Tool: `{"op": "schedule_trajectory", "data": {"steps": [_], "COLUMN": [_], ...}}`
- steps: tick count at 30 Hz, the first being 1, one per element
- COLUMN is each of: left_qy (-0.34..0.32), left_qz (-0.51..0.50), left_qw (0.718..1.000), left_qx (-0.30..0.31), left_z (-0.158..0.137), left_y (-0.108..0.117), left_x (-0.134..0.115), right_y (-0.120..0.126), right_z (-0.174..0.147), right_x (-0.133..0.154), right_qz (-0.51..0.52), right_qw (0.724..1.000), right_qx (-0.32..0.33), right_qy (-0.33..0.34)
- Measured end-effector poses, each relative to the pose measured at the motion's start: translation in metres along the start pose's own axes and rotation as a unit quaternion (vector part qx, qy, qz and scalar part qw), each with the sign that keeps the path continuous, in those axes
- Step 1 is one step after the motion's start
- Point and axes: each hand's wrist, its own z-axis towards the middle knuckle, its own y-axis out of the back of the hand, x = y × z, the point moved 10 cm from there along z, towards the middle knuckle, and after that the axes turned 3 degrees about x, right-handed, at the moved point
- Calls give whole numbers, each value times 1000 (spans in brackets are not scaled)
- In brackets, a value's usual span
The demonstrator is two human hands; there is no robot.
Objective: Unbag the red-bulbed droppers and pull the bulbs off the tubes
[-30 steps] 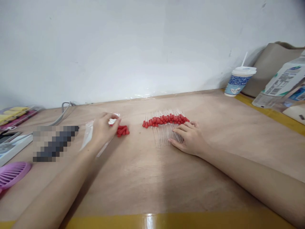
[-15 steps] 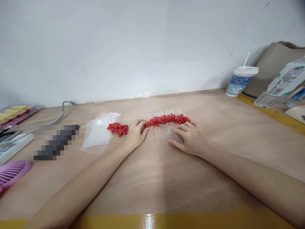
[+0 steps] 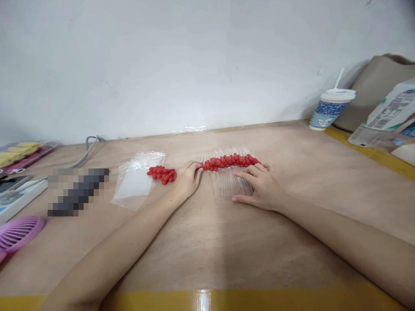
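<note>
1. Red bulbs (image 3: 227, 161), many — we find them in a crowded row at the middle of the table (image 3: 181, 259), between the two hands.
2. Thin clear tubes (image 3: 223, 183), side by side, showing beyond the row and in front of it.
3. Left hand (image 3: 188, 178): thumb and fingers drawn together at the row's left end; we cannot tell whether they pinch a bulb.
4. Right hand (image 3: 264, 186): fingers spread, thumb apart, lying at the row's right end beside the tubes; we see nothing clasped.
5. Red pile (image 3: 162, 174), smaller, of similar bulbs — left of the left hand, by the clear bags (image 3: 132, 183).
6. Paper cup (image 3: 330, 110), lidded, with straw, far right; beside it we list a clear bottle (image 3: 385, 112), tilted.
</note>
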Motion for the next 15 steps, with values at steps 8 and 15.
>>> {"op": "schedule_trajectory", "data": {"steps": [8, 15], "left_qy": [8, -22], "left_qz": [-33, -46], "left_qw": [995, 986], "left_qx": [-92, -160], "left_z": [-7, -34], "left_y": [24, 54], "left_x": [-3, -12], "right_y": [6, 17], "right_z": [-1, -3], "right_x": [1, 0], "right_qz": [10, 17], "right_qw": [1000, 995], "right_qx": [-20, -101], "right_qy": [-5, -4]}}
